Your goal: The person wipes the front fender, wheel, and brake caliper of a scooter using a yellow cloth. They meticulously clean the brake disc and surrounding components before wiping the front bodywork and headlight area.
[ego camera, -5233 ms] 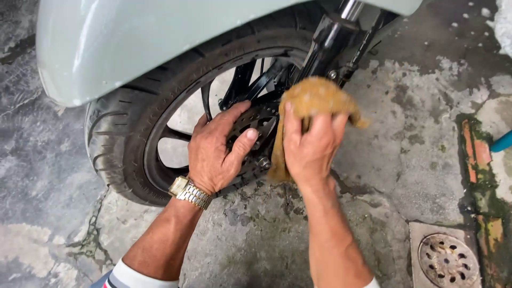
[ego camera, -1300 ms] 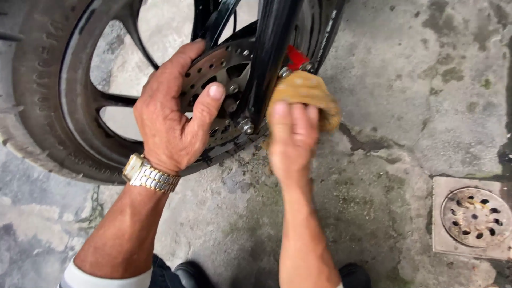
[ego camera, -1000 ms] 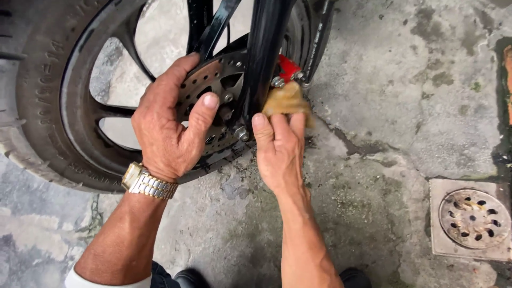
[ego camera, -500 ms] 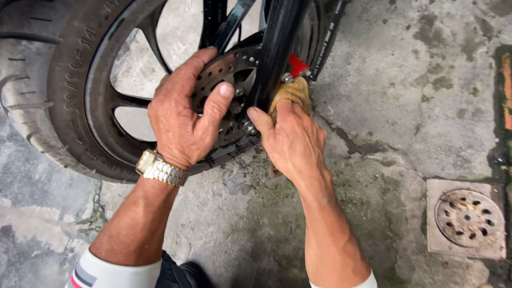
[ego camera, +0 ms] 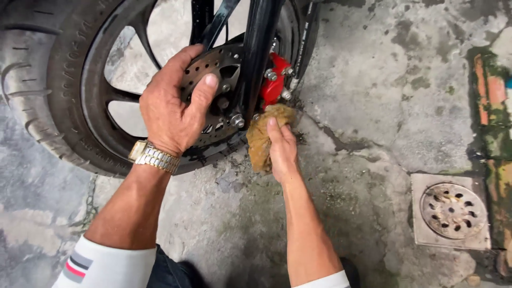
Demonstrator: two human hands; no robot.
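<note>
Brown rag [ego camera: 261, 140] sits bunched at the foot of the black fork leg [ego camera: 255, 53], just under the red brake caliper [ego camera: 273, 85], pinned there by the right hand [ego camera: 282, 152], whose fingers lie flat over the cloth so that its far edge is hidden. Left hand [ego camera: 173, 106], a gold watch [ego camera: 153, 157] on its wrist, clasps the drilled brake disc [ego camera: 213, 69] with thumb on the face and fingertips out of sight behind the rim. Tyre [ego camera: 32, 80] is cut off at the frame's top and left, and a round floor drain [ego camera: 452, 210] lies well apart on the stained concrete floor [ego camera: 373, 106].

floor [ego camera: 384, 106]: stained grey concrete, cracked | round metal drain [ego camera: 452, 210]: right | light: daylight
</note>
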